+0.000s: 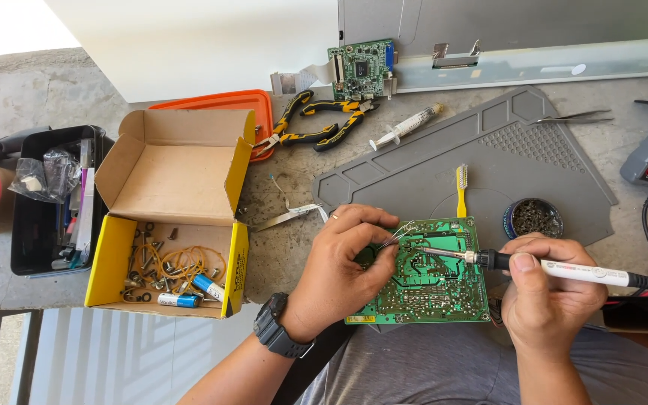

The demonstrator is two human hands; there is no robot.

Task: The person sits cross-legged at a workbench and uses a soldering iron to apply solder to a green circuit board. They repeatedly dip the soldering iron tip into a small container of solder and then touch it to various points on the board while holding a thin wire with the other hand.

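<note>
— What's in the hands?
— Right hand [545, 296] grips a slim soldering iron [556, 268]; left hand [346, 266] pinches thin wire [397, 235] over a flat green circuit board [429, 274].
— Underneath?
— Ribbed grey mat [489, 150] on rough concrete table [24, 97].

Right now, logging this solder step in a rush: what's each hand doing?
Left hand: closed, pinching thin solder wire over the green circuit board.
Right hand: closed around the soldering iron, tip on the board.

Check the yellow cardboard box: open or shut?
Open: the yellow cardboard box has its lid flapped back, showing batteries and rubber bands inside.
</note>
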